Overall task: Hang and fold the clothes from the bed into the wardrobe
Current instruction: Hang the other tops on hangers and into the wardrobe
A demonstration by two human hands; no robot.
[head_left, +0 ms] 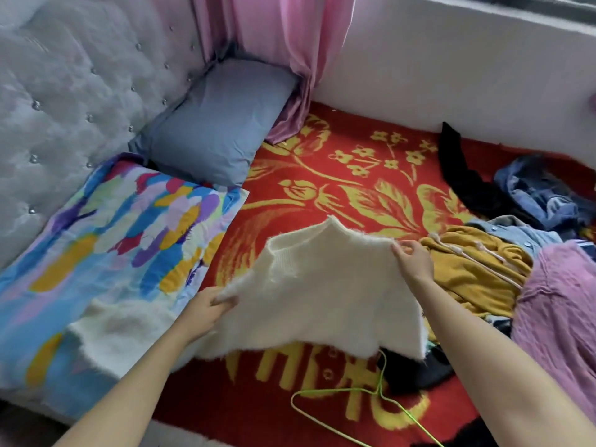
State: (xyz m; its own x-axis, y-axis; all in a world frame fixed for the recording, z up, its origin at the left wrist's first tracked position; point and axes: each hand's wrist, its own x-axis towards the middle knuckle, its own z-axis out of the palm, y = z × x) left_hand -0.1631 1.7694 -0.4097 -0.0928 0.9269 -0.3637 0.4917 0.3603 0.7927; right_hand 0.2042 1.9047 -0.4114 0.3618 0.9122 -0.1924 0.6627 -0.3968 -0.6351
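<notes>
Sweater: the fluffy cream-white knitted sweater (322,295) was held up off the red bed cover with gold flowers (322,162), spread between both hands.
Left hand: the left hand (209,309) gripped the near edge, fingers curled into the fleece.
Right hand: the right hand (412,256) pinched the far shoulder.
Hanger: a thin green wire hanger (354,401) lay on the bed just below, unused.
Progress: early, I'd say. A mustard-yellow hoodie (477,269), a pink knit garment (561,317) and crumpled blue denim (541,191) were heaped at the right, and the wardrobe was out of view.

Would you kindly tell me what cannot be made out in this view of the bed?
Head view:
Green hanger: top hidden behind the white sweater, one end cut by the bottom edge.
Black garment: mostly under the sweater, type unclear.
Pink garment: cut by the right edge.
</notes>
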